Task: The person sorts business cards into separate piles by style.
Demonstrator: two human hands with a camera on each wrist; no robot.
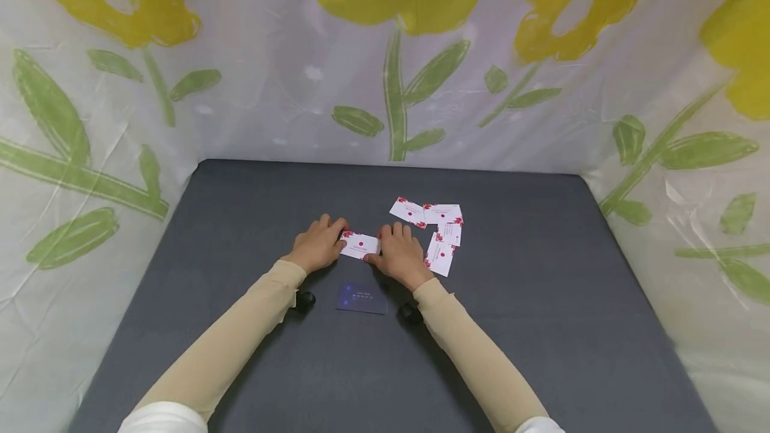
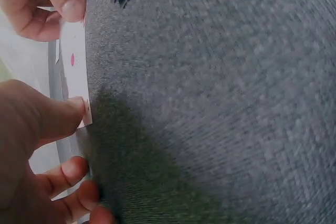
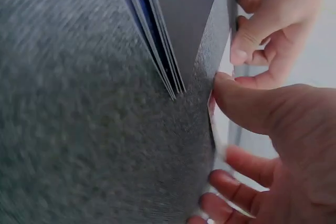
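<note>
A white card with red flowers and a red dot lies between my two hands above the dark grey table. My left hand holds its left end, the thumb on the card's face in the left wrist view. At the other end my right hand pinches the card between thumb and fingers. In the right wrist view, the right hand is close to the camera, and the left hand is beyond it. Nearer the body, a stack of dark blue cards lies on the table.
Right of the hands, several similar white cards form a bent row: one at the upper left, one at the top, one below it and one at the bottom. A flower-printed curtain surrounds the grey table.
</note>
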